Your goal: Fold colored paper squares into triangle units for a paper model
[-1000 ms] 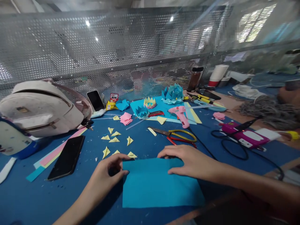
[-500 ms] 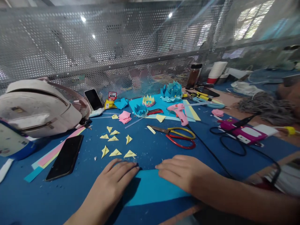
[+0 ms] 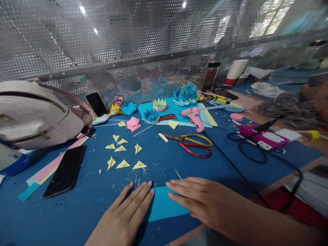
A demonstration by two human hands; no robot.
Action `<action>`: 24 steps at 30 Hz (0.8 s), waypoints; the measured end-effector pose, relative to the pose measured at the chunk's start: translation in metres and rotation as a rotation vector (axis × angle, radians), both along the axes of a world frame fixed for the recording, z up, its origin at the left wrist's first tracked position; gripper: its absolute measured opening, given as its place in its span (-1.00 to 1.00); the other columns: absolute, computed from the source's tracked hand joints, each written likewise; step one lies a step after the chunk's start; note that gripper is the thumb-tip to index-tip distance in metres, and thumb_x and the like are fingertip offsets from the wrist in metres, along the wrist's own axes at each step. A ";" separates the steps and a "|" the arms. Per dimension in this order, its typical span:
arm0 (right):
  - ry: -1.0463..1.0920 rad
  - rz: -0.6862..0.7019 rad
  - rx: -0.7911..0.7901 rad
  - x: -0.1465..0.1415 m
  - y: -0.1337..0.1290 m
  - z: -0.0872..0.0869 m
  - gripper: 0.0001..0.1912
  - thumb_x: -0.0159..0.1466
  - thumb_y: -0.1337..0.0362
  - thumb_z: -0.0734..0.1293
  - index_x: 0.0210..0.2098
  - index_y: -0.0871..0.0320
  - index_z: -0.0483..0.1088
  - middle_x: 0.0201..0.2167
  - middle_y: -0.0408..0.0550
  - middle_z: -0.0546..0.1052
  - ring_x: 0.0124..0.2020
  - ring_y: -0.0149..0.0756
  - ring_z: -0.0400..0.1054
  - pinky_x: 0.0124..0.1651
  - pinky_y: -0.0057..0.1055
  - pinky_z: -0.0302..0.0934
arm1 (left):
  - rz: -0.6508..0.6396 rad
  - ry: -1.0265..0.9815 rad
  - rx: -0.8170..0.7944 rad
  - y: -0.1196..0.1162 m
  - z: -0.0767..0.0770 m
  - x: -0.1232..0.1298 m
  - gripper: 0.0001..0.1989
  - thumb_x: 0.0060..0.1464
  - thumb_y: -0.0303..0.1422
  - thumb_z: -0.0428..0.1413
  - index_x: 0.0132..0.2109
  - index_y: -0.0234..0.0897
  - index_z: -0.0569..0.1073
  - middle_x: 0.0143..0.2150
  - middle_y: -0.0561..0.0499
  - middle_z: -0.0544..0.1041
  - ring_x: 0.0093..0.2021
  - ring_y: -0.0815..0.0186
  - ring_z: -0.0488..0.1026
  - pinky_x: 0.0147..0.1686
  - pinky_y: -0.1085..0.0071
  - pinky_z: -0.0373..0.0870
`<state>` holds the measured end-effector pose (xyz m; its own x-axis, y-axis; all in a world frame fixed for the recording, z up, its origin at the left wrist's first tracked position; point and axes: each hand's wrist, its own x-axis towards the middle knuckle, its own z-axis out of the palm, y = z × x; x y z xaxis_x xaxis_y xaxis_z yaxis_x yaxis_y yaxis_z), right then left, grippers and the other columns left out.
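Observation:
A blue sheet of paper lies near the front edge of the table, partly covered by both hands. Flat on its left end rests my left hand, fingers stretched out. My right hand presses on its right part with straight fingers. Beyond my left hand are several small folded yellow paper pieces. Scissors with red and yellow handles lie past the paper. A pink glue gun stands behind them, its cord running toward the right.
Paper flowers in blue and yellow sit by the perforated metal screen. At left are a black phone, paper strips and a pale backpack. A magenta power strip with cables lies at right.
My view has shifted slightly. My fingers have straightened and lie flatter on the blue paper; my right hand now covers more of its right side.

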<state>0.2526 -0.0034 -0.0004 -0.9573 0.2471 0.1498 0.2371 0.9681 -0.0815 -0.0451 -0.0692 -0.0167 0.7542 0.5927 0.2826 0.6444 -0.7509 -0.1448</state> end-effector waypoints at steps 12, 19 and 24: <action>0.015 0.026 -0.035 0.006 -0.001 0.003 -0.39 0.34 0.41 0.27 0.37 0.25 0.16 0.36 0.02 0.26 0.35 -0.25 0.18 0.32 -0.31 0.18 | 0.052 0.002 -0.022 -0.012 0.001 0.000 -0.53 0.42 -0.47 -0.24 0.39 -0.40 0.18 0.38 -0.07 0.28 0.36 0.23 0.26 0.29 0.16 0.26; 0.089 -0.092 -0.149 0.001 0.005 0.008 -0.51 0.42 0.26 0.28 0.32 0.12 0.26 0.23 -0.04 0.45 0.18 -0.26 0.37 0.21 -0.31 0.28 | 0.018 -0.172 -0.054 -0.006 0.006 0.003 -0.55 0.34 -0.47 -0.06 0.33 -0.39 0.27 0.21 -0.12 0.51 0.17 0.23 0.50 0.20 0.21 0.40; 0.226 -0.201 -0.157 -0.004 0.027 0.016 -0.62 0.46 0.31 0.19 0.23 0.11 0.36 0.08 -0.01 0.56 0.06 -0.23 0.44 0.14 -0.26 0.32 | 0.240 -0.500 -0.377 -0.001 0.011 0.001 -0.56 0.30 -0.32 0.09 0.29 -0.06 0.33 0.10 -0.01 0.60 -0.01 0.25 0.61 -0.05 0.40 0.58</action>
<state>0.2489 0.0235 0.0158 -0.8341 0.4643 0.2978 0.3810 0.8753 -0.2977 -0.0439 -0.0700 -0.0059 0.4216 0.8542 0.3041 0.7211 -0.5192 0.4587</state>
